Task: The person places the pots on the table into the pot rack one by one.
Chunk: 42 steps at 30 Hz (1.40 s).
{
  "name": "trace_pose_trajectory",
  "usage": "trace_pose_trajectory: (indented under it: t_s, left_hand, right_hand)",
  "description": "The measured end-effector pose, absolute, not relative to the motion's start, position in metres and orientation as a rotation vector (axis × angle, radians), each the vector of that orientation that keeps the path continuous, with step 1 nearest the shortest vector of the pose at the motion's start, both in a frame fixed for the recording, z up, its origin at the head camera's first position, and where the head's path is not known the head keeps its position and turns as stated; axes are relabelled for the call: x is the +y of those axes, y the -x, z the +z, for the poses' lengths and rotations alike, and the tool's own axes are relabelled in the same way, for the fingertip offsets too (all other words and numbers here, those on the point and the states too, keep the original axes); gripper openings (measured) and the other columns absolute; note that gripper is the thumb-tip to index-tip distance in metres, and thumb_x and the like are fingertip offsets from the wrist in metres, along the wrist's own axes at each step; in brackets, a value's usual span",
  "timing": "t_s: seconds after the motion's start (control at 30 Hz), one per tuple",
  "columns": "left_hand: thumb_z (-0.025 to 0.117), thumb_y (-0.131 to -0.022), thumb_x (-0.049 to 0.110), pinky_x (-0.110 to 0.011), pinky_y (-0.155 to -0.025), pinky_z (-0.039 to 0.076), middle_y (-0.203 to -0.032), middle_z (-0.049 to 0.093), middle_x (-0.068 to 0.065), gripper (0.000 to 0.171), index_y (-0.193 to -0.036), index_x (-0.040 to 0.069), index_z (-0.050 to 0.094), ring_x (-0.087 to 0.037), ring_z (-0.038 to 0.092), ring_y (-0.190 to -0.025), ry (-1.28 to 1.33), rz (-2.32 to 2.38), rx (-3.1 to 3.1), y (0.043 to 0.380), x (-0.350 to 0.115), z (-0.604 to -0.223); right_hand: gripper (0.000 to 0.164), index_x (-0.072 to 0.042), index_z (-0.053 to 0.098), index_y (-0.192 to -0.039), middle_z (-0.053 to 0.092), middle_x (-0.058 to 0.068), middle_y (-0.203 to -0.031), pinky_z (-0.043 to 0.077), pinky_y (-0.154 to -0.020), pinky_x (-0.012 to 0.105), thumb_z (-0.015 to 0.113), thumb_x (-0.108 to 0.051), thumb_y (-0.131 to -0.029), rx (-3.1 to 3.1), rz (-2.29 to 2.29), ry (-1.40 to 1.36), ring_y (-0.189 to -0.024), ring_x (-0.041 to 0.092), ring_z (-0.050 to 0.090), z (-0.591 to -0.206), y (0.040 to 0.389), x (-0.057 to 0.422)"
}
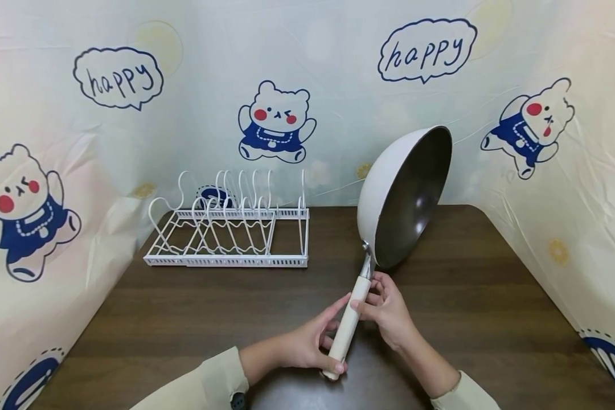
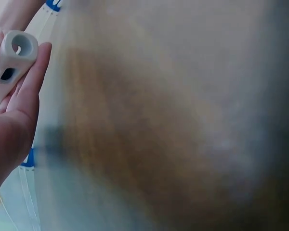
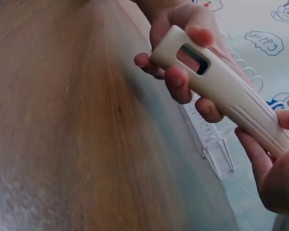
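Note:
Both hands hold a wok (image 1: pixel 417 196), white outside and dark inside. Its bowl is tipped onto its side, with the opening turned to the right, and it overlaps the back of the table in the head view. The cream handle (image 1: pixel 349 330) slants down toward the person. My left hand (image 1: pixel 307 344) grips the handle's lower end, thumb over it and fingers beneath, as the right wrist view shows. Higher up, close to the metal neck (image 1: pixel 366 265), my right hand (image 1: pixel 391 316) pinches the handle between thumb and fingers. In the left wrist view, the hole at the handle's end (image 2: pixel 21 36) is visible.
A white wire dish rack (image 1: pixel 236 261) with upright loops stands at the back left of the brown wooden table (image 1: pixel 200 319). Behind and on both sides hangs a pale cloth (image 1: pixel 338 114) printed with cartoon bears.

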<state>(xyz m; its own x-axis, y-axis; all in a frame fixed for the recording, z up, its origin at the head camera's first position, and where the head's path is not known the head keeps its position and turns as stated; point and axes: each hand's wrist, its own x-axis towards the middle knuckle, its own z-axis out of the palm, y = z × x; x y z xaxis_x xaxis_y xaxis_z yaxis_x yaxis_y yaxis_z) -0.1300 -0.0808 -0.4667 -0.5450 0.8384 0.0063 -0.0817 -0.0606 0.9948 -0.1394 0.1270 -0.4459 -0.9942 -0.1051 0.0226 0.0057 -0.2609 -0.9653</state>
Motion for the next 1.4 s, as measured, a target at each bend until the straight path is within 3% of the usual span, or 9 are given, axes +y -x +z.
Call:
trace_pose_trajectory:
  t_s: [0.3, 0.5, 0.67, 0.8, 0.93, 1.03, 1.23, 1.4]
  left_hand:
    - [0.076, -0.075, -0.014, -0.039, -0.071, 0.06, -0.129, 0.043, -0.031, 0.115, -0.155, 0.027, 0.005, -0.031, 0.067, -0.092, -0.871, 1.704, 1.646, 0.127, -0.081, -0.467]
    - [0.065, -0.085, -0.015, -0.036, -0.072, 0.059, -0.119, 0.05, -0.036, 0.104, -0.156, 0.026, 0.002, -0.046, 0.066, -0.093, -0.887, 1.728, 1.464, 0.134, -0.086, -0.458]
    - [0.066, -0.084, -0.015, -0.04, -0.076, 0.059, -0.12, 0.048, -0.037, 0.102, -0.154, 0.025, 0.003, -0.054, 0.061, -0.098, -0.876, 1.751, 1.462, 0.132, -0.085, -0.458]
    - [0.071, -0.081, -0.012, -0.036, -0.077, 0.059, -0.133, 0.042, -0.037, 0.1, -0.152, 0.02, 0.009, -0.047, 0.062, -0.102, -0.914, 1.727, 1.617, 0.128, -0.085, -0.464]
    - [0.077, -0.079, -0.005, -0.032, -0.081, 0.057, -0.138, 0.042, -0.028, 0.098, -0.151, 0.021, 0.015, -0.026, 0.064, -0.101, -0.963, 1.649, 1.808, 0.126, -0.084, -0.467]
    - [0.08, -0.078, 0.0, -0.03, -0.081, 0.057, -0.135, 0.045, -0.022, 0.1, -0.151, 0.022, 0.016, -0.017, 0.063, -0.1, -1.011, 1.597, 1.911, 0.125, -0.084, -0.466]
    - [0.081, -0.077, -0.001, -0.032, -0.079, 0.058, -0.132, 0.049, -0.022, 0.104, -0.152, 0.025, 0.015, -0.016, 0.064, -0.096, -1.022, 1.622, 1.922, 0.126, -0.08, -0.46]
    - [0.081, -0.075, -0.003, -0.033, -0.085, 0.056, -0.131, 0.052, -0.029, 0.115, -0.155, 0.028, 0.004, -0.02, 0.066, -0.098, -0.982, 1.668, 1.914, 0.125, -0.077, -0.457]
  right_hand:
    - [0.07, 0.013, 0.026, -0.134, 0.052, 0.013, -0.113, 0.06, -0.066, 0.033, 0.066, 0.02, -0.077, 1.8, -2.396, 0.392, -0.09, 0.019, 0.067, -0.448, 0.146, 0.131]
    - [0.07, 0.013, 0.024, -0.135, 0.051, 0.011, -0.114, 0.06, -0.068, 0.032, 0.066, 0.017, -0.079, 1.732, -2.405, 0.508, -0.091, 0.018, 0.066, -0.445, 0.151, 0.133]
    - [0.071, 0.01, 0.027, -0.136, 0.051, 0.016, -0.119, 0.06, -0.07, 0.034, 0.071, 0.01, -0.08, 1.748, -2.357, 0.471, -0.094, 0.02, 0.067, -0.444, 0.151, 0.134]
    - [0.069, 0.009, 0.029, -0.135, 0.054, 0.011, -0.117, 0.06, -0.069, 0.035, 0.072, 0.009, -0.08, 1.769, -2.317, 0.459, -0.091, 0.021, 0.069, -0.447, 0.149, 0.132]
    - [0.069, 0.006, 0.029, -0.135, 0.055, 0.009, -0.117, 0.06, -0.068, 0.036, 0.073, 0.007, -0.081, 1.793, -2.29, 0.476, -0.088, 0.021, 0.069, -0.449, 0.147, 0.132]
    - [0.073, 0.007, 0.026, -0.137, 0.054, 0.011, -0.118, 0.06, -0.069, 0.038, 0.073, 0.006, -0.082, 1.805, -2.276, 0.514, -0.089, 0.022, 0.069, -0.447, 0.147, 0.134]
    - [0.068, 0.004, 0.03, -0.135, 0.056, 0.011, -0.117, 0.06, -0.069, 0.037, 0.072, 0.007, -0.082, 1.815, -2.28, 0.602, -0.09, 0.021, 0.069, -0.439, 0.15, 0.138]
    - [0.072, 0.006, 0.03, -0.138, 0.057, 0.016, -0.12, 0.06, -0.071, 0.035, 0.074, 0.006, -0.081, 1.852, -2.28, 0.581, -0.094, 0.023, 0.068, -0.43, 0.151, 0.135]
